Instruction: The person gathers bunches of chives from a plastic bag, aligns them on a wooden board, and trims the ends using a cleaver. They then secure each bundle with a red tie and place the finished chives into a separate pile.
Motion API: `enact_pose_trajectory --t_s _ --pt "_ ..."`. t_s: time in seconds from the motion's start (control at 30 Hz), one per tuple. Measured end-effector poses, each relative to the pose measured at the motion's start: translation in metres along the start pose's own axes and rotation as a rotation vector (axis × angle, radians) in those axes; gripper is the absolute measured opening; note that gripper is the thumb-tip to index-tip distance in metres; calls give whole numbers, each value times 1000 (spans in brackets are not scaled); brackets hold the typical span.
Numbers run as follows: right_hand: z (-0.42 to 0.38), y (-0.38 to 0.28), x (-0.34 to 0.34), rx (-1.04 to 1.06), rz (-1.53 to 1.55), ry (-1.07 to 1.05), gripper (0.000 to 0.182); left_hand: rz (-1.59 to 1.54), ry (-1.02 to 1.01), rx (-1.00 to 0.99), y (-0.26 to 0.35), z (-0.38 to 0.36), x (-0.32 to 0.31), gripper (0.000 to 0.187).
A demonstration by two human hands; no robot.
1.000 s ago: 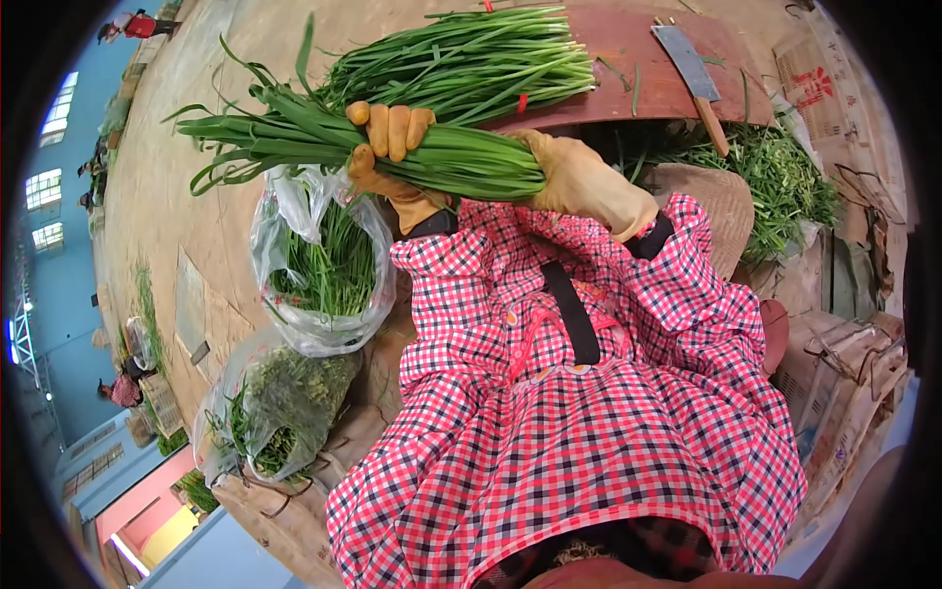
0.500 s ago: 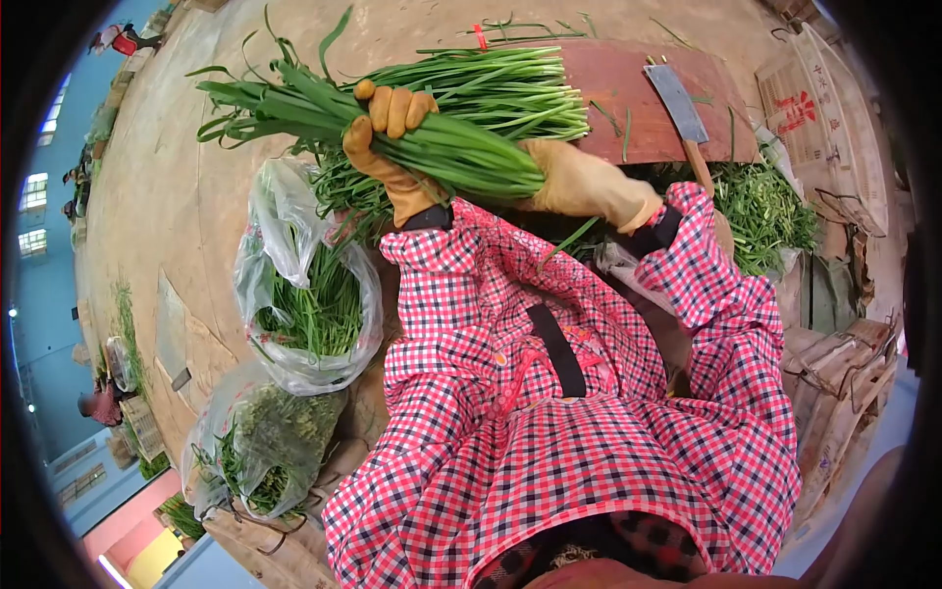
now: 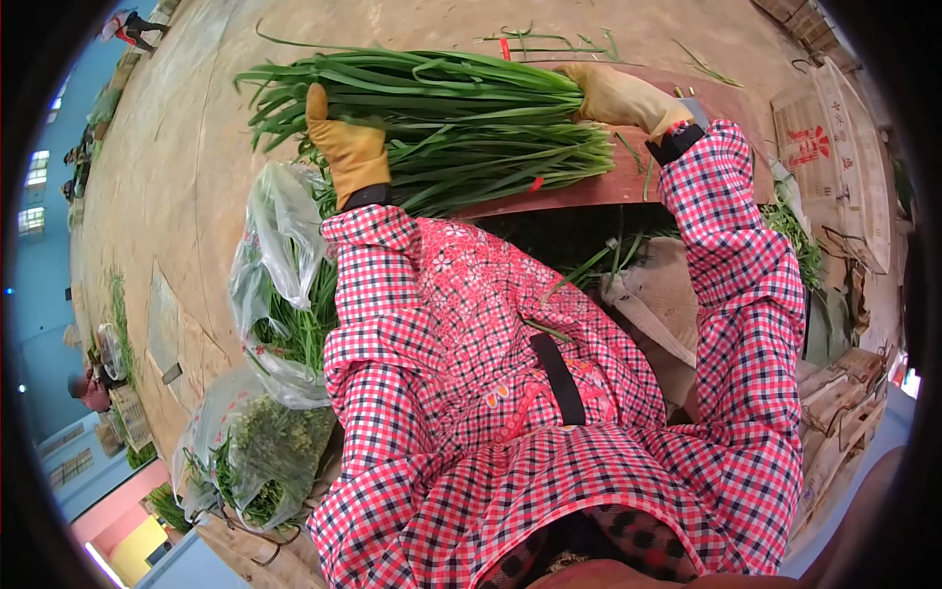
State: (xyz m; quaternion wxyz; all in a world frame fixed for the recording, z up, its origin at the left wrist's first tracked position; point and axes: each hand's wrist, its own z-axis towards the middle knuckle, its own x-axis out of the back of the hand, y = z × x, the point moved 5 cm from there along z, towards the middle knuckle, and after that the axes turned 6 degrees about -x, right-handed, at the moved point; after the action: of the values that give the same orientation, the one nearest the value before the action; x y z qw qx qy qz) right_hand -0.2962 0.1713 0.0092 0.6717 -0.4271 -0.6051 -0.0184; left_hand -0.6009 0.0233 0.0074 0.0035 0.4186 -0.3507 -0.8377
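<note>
Two bunches of garlic chives lie side by side on a reddish board. My left hand, in a tan glove, is at the leafy end, its thumb stretched up and its other fingers mostly hidden by leaves. At the cut stem end of the far bunch, my right hand, also gloved, rests with its fingers flat against the stems. The near bunch has a red tie around its stems. Behind my right wrist, only part of a cleaver blade shows on the board.
Left of my arm stand a clear plastic bag of chives and another bag of greens. A printed carton is at the right. Loose stalks and a red tie lie beyond the board. People are far left.
The chive bunch that my left hand gripped in the air now lies on the board beside the other. My left thumb has come away from it; my right hand has moved up and right.
</note>
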Motion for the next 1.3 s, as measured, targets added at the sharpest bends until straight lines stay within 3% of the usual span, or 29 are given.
enact_pose_trajectory --t_s 0.07,0.2,0.27,0.37,0.47,0.53,0.6,0.67,0.77,0.8,0.9,0.93,1.17,1.3 --pt "5 12 -3 -31 -72 23 52 -227 200 138 4 20 25 42" --pt "7 10 -15 -83 -308 34 45 449 237 -62 62 38 88 41" --pt "14 27 -23 -58 -343 62 45 320 431 1 83 45 114 34" --pt "14 26 -24 -80 -355 55 46 890 216 -398 123 32 68 30" --pt "6 13 -14 -88 -412 59 47 1089 -245 -444 98 4 -11 39" --pt "2 8 -15 -77 -431 99 47 1348 -647 -575 79 -38 -89 46" --pt "1 7 -18 -70 -413 163 47 1484 -877 -767 42 -62 -117 57" --pt "5 7 -21 11 -428 203 48 1571 -1087 -706 8 -76 -135 76" --pt "10 3 -22 41 -419 232 49 1702 -1163 -681 -27 -91 -141 85" --pt "11 2 -22 30 -411 237 49 1679 -1229 -582 -35 -92 -140 99" --pt "2 3 -28 -3 -442 142 47 1653 -1313 -459 -53 -99 -120 113" --pt "3 9 -29 -14 -440 114 45 1678 -1363 -356 -63 -100 -110 127" --pt "2 17 -13 26 -514 75 49 1826 -1306 -395 -74 -124 -118 140" --pt "-9 1 1 -90 -415 68 52 1888 -1218 -471 -70 -122 -126 143"
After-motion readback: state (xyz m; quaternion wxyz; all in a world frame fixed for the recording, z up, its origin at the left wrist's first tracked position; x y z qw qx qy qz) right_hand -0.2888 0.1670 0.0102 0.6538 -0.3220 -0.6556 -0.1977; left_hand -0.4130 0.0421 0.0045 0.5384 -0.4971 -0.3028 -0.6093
